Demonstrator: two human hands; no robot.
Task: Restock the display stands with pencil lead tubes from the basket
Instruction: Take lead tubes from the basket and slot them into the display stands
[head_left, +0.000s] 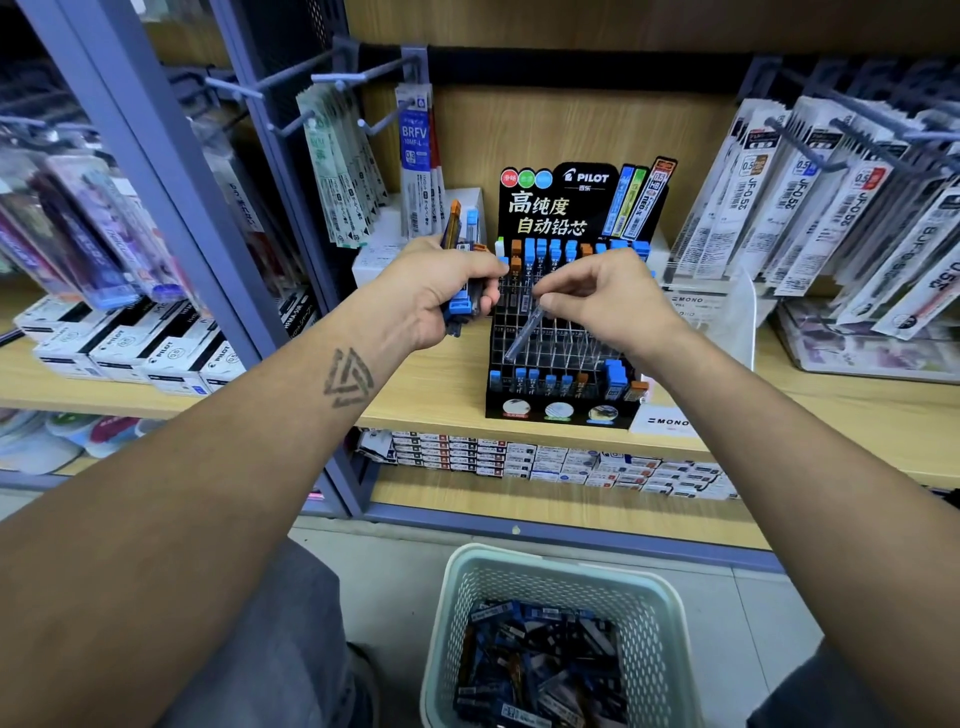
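Wooden shelf (426, 374), half-filled display stand (563, 332), basket (561, 577) of lead tubes (540, 670)

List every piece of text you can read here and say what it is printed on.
"PILOT", "高纯度 自动铅芯": black tiered display stand
"BRFV 10MF-L": blue-labelled hanging refill pack
"JF-0.5", "0.5": white hanging refill packs
"MONO": white card beside the stand
"PILOT": white boxes on the left shelf
Tube labels and basket contents: too small.

A stationery shop: hanging refill packs (831, 208) on hooks, boxed pens (130, 353), a branded lead display stand (563, 291).
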